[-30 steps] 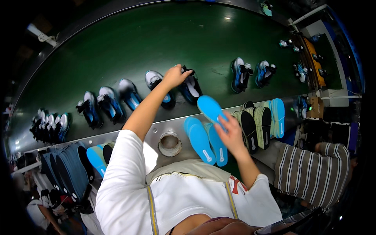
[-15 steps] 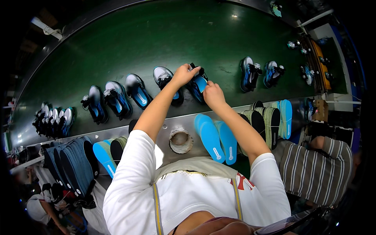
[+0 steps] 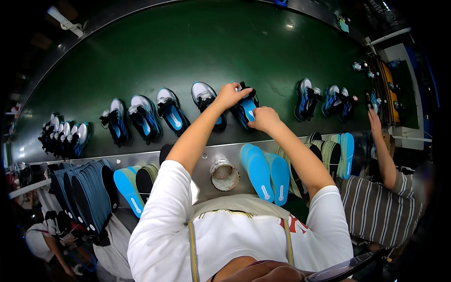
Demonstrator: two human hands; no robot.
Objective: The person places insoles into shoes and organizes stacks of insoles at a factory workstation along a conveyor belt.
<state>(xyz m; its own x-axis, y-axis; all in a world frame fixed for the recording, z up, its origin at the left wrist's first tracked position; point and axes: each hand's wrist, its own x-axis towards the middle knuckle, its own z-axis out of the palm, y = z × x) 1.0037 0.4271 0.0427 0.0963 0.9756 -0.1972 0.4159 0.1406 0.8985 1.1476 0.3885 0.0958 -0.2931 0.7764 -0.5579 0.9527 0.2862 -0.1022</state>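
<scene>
A black and silver sneaker (image 3: pixel 253 100) lies on the green belt in front of me, toe pointing away. My left hand (image 3: pixel 231 96) is closed around its upper near the tongue and laces. A bright blue insole (image 3: pixel 246 111) shows inside the shoe opening. My right hand (image 3: pixel 265 119) is closed at the heel end, its fingertips on the insole and the heel collar; the fingertips are partly hidden. Just left of it stands another sneaker (image 3: pixel 203 89) with a blue insole, partly covered by my left forearm.
More sneakers (image 3: pixel 172 113) stand leftward along the belt (image 3: pixel 206 37); several are to the right. Blue insoles (image 3: pixel 257 171) and dark insole stacks (image 3: pixel 91 197) lie along the metal ledge. A round holder (image 3: pixel 224 174) sits before me. At right, a co-worker's arm (image 3: pixel 383 150) reaches to the belt.
The insole now lies flatter and further into the sneaker, and my right hand has come down toward the heel. At right, the co-worker's arm has stretched out to the belt.
</scene>
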